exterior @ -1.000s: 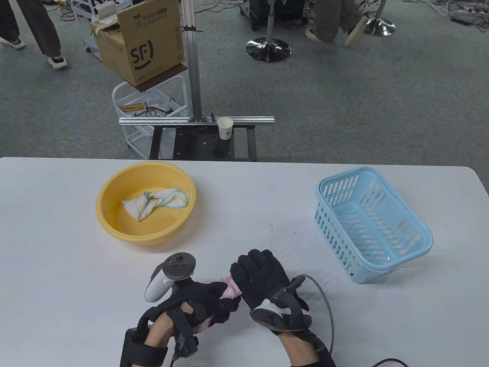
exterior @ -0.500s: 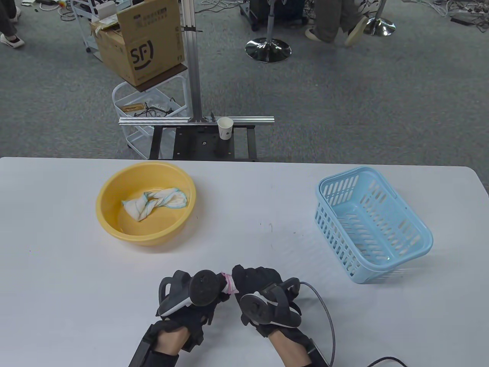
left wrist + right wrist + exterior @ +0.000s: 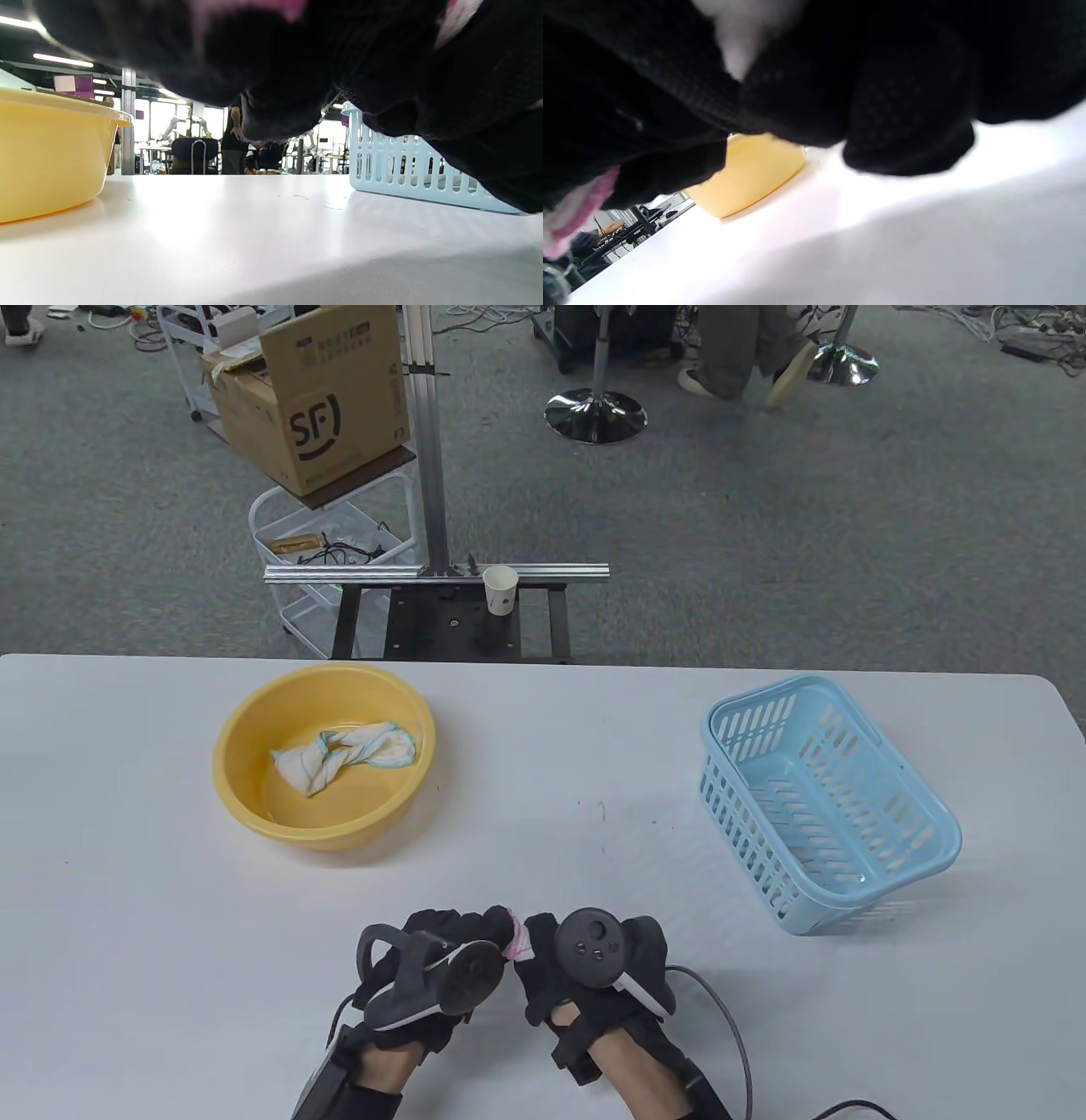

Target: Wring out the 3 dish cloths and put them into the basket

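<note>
The flat white rectangular bench (image 3: 543,831) is carrying a round yellow plastic basin (image 3: 246,789) toward its far left. A light-blue slotted plastic basket (image 3: 929,848) is sitting well apart from it on the far right. A few small dark specks are showing on the surface between them.

Black knitted sensor gloves on left hand (image 3: 441,959) and right hand (image 3: 585,976), mesh weave visible on fingers (image 3: 908,144) at close range. Behind the fingers, on the back of each hand: black-and-white tracker (image 3: 450,980) with ring and round face; right tracker (image 3: 594,948) with three small buttons on a dark disc. Behind the trackers: bare wrists, then black straps and boxy black modules on the forearms. Grey cable (image 3: 730,1027) looped out beside the right wrist.
</note>
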The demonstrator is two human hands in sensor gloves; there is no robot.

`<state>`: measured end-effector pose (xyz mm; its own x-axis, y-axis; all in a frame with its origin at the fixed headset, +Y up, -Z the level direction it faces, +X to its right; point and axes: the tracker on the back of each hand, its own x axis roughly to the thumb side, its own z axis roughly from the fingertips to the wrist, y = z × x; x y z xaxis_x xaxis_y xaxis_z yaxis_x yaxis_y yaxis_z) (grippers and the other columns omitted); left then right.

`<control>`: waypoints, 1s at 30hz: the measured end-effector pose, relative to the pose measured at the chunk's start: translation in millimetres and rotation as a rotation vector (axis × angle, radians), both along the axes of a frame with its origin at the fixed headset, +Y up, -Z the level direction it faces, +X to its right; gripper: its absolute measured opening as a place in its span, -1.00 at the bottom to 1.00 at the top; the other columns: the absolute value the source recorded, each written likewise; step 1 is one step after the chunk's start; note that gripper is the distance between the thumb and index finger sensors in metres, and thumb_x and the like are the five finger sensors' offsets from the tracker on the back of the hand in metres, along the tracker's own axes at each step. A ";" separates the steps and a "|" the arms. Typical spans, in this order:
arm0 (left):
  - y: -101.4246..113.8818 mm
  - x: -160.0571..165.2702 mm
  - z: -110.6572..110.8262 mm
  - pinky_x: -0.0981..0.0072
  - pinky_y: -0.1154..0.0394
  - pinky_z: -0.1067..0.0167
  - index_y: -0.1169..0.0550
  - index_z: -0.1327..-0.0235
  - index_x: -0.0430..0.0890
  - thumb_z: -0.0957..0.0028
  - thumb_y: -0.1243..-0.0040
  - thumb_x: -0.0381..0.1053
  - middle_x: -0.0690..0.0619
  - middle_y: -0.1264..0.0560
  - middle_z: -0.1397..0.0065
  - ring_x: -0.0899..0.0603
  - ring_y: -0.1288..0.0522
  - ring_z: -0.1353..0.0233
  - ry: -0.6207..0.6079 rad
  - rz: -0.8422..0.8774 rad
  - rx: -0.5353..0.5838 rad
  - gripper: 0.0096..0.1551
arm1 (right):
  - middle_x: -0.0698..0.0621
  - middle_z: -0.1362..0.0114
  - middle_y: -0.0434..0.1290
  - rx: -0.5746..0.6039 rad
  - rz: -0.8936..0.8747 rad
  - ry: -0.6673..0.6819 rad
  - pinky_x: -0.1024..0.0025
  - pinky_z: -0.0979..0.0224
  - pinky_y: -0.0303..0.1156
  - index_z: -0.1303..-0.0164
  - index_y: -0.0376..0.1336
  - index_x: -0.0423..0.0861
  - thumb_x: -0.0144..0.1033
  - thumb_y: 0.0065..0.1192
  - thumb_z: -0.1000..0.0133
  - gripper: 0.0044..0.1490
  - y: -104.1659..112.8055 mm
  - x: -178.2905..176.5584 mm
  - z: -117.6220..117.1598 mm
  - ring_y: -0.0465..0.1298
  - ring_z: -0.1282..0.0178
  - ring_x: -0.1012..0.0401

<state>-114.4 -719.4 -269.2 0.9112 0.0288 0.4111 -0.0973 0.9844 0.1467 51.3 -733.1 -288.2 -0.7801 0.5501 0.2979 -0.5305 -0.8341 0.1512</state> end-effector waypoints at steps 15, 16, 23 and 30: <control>1.9 2.7 2.3 0.02 -0.63 0.25 -0.68 -0.12 -0.04 0.24 -0.48 0.10 0.15 -0.77 0.19 -0.05 -0.70 0.47 -0.017 -0.025 0.017 -0.39 | 0.01 0.34 0.72 -0.214 -0.166 0.014 0.02 0.25 0.67 -0.04 0.42 -0.33 -0.15 0.56 0.00 -0.40 -14.4 9.7 -8.4 0.79 0.48 0.10; 2.3 0.4 1.6 0.01 -0.62 0.21 -0.65 -0.15 -0.04 0.22 -0.47 0.10 0.15 -0.76 0.16 -0.06 -0.70 0.43 -0.010 -0.007 0.012 -0.38 | 0.00 0.30 0.72 -0.204 -0.150 0.016 0.01 0.21 0.66 -0.07 0.40 -0.32 -0.13 0.55 -0.02 -0.38 -12.3 9.5 -7.2 0.79 0.43 0.08; 6.4 -17.1 -0.8 -0.05 -0.59 -0.07 -0.55 -0.28 0.00 0.14 -0.46 0.26 0.15 -0.71 -0.07 -0.12 -0.74 0.09 0.048 0.069 -0.018 -0.26 | -0.11 -0.14 0.59 0.056 -0.029 0.007 -0.14 -0.20 0.51 -0.34 0.22 -0.18 0.00 0.49 -0.09 -0.22 -1.1 12.7 -3.1 0.66 -0.09 -0.10; 17.8 -36.1 0.9 -0.07 -0.54 -0.19 -0.46 -0.36 0.03 0.14 -0.43 0.29 0.16 -0.65 -0.18 -0.13 -0.71 -0.07 0.104 0.182 0.019 -0.19 | -0.14 -0.28 0.53 0.273 0.006 -0.077 -0.21 -0.31 0.43 -0.40 0.20 -0.11 0.00 0.49 -0.10 -0.22 19.5 33.6 -1.5 0.58 -0.24 -0.16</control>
<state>-150.6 -701.6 -268.3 0.9291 0.1901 0.3173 -0.2568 0.9490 0.1832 84.9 -713.6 -289.7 -0.8093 0.4527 0.3742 -0.5263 -0.8418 -0.1198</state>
